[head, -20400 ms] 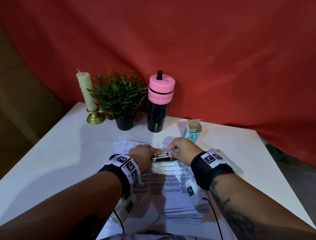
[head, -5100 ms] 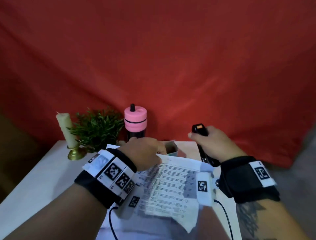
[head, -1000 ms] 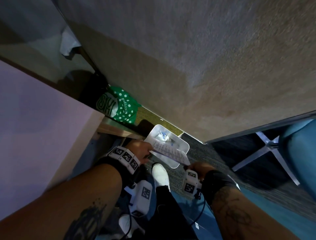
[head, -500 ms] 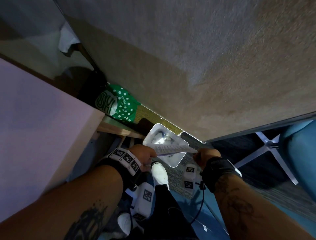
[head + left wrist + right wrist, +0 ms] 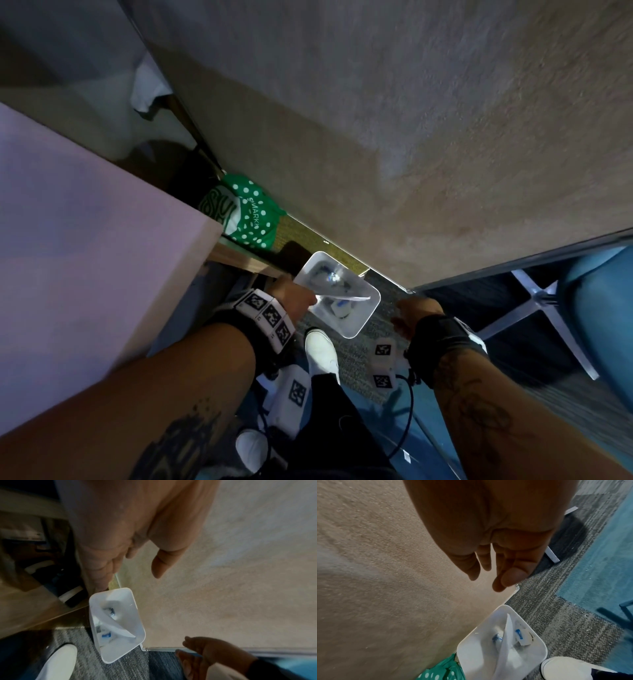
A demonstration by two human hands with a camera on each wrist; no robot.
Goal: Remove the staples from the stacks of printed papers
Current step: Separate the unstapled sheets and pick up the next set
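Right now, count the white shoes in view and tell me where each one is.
2. One white shoe is on the carpet just beside the white bin; the other is lower, near the frame's bottom, partly hidden by the wrist camera.

A person is wearing black wrist straps (image 5: 442, 337) carrying white blocks printed with square black-and-white markers (image 5: 267, 313), thin black cables (image 5: 407, 414) trailing from white camera boxes (image 5: 383, 363), tattoos showing on both forearms, plus dark trousers (image 5: 329, 411) and white shoes (image 5: 320, 351).

A beige fabric partition wall (image 5: 411, 137) rises above grey-and-blue patterned carpet (image 5: 565, 622). A pale tabletop (image 5: 68, 257) stands left, a metal chair base (image 5: 541, 301) right.
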